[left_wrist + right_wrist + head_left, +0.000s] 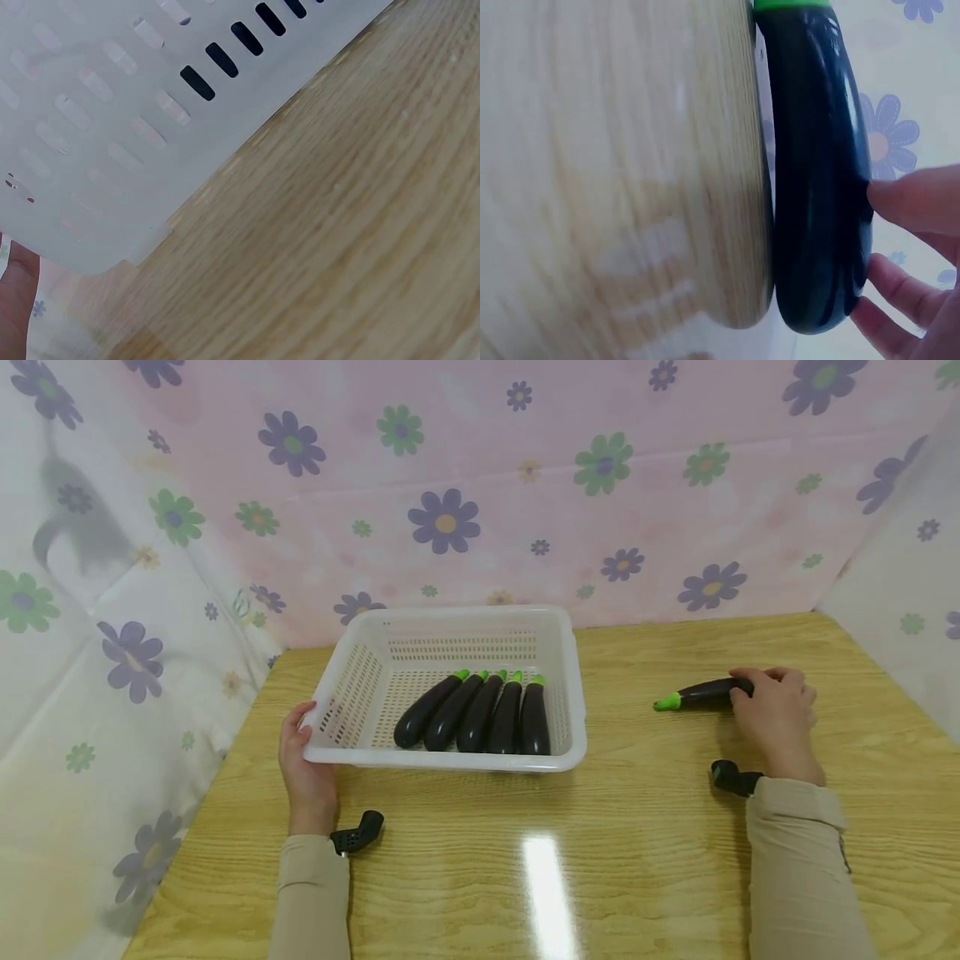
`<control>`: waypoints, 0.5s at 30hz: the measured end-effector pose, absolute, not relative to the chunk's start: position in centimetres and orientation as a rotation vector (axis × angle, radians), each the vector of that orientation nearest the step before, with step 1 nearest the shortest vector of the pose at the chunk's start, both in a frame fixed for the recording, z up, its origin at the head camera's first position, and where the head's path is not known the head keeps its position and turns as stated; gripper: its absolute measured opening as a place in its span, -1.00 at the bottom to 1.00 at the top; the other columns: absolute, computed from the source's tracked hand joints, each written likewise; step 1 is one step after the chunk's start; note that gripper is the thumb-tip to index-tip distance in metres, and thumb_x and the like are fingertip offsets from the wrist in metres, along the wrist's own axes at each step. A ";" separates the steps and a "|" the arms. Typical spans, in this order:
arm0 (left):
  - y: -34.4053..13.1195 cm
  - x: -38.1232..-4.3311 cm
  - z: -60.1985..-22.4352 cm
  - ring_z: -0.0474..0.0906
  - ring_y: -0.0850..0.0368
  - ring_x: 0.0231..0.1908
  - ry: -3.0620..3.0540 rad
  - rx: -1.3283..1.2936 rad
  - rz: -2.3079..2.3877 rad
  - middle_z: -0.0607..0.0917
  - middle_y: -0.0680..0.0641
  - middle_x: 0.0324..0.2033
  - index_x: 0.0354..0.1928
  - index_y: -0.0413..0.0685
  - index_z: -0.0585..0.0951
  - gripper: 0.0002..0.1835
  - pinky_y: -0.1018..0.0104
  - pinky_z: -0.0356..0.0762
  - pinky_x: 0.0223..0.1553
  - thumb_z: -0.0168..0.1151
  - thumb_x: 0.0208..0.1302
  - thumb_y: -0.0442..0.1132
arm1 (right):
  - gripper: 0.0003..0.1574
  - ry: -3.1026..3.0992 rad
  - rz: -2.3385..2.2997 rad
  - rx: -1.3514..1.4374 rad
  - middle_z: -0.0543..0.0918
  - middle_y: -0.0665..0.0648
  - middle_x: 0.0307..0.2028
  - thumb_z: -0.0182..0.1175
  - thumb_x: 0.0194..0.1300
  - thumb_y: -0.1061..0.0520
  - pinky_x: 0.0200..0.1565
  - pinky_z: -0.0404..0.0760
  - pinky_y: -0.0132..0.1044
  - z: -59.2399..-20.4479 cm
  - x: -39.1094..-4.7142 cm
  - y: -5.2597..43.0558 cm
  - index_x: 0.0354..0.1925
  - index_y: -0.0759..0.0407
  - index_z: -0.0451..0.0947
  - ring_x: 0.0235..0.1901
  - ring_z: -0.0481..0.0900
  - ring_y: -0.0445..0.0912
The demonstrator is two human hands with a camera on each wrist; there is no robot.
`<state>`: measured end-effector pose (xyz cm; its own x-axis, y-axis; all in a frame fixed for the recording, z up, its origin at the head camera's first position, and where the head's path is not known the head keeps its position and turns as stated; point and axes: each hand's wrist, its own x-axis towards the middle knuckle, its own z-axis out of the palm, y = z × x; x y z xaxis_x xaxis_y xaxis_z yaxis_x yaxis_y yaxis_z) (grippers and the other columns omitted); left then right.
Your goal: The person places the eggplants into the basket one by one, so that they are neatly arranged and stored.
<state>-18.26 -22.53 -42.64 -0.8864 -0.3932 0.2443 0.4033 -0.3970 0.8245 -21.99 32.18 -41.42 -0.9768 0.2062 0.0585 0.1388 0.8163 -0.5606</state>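
A white plastic basket (450,761) with slotted walls sits on the wooden table, left of centre. Inside it, several dark eggplants (480,717) lie side by side, green stems pointing away. My left hand (309,777) holds the basket's front left corner, fingers on the rim; in the left wrist view only a finger (16,292) shows beside the basket wall (135,150). Off to the right, my right hand (776,714) grips the rounded end of another eggplant (705,693), its green stem facing left. Up close, fingertips and thumb press on the eggplant's (817,172) upper side, low over the table.
A flowered cloth (480,485) hangs behind the table and along both sides. Wood tabletop (637,827) lies between the basket and the right hand, with a bright light reflection near the front. Small black wrist devices (358,833) sit on both wrists.
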 end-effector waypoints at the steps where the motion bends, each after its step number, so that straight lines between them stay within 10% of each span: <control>1: -22.5 -18.2 -42.6 0.35 -0.03 -0.06 -1.355 -0.013 -2.290 0.40 -0.19 0.01 -0.01 -0.21 0.40 -0.67 0.21 0.34 -0.13 -0.18 0.20 -0.30 | -0.42 -2.888 0.865 -0.275 -0.07 0.56 0.13 -0.18 0.34 -0.03 -0.21 -0.02 0.28 -41.4 -22.0 32.1 0.20 0.28 0.23 0.02 -0.14 0.46; 15: -22.6 -18.3 -42.9 0.36 -0.01 -0.07 -1.335 -0.024 -2.288 0.40 -0.19 0.01 -0.01 -0.20 0.42 -0.67 0.22 0.34 -0.15 -0.09 0.19 -0.27 | -0.29 -3.011 0.710 -0.023 0.42 0.56 -0.14 -0.11 0.30 -0.17 -0.06 0.10 0.21 -40.8 -22.6 31.2 0.09 0.42 0.30 -0.05 0.15 0.43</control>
<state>-18.34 -22.58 -42.89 -0.8808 -0.4000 0.2535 0.4175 -0.4034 0.8142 -22.60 31.24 -40.80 -0.9988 0.0252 0.0430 0.0033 0.8945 -0.4471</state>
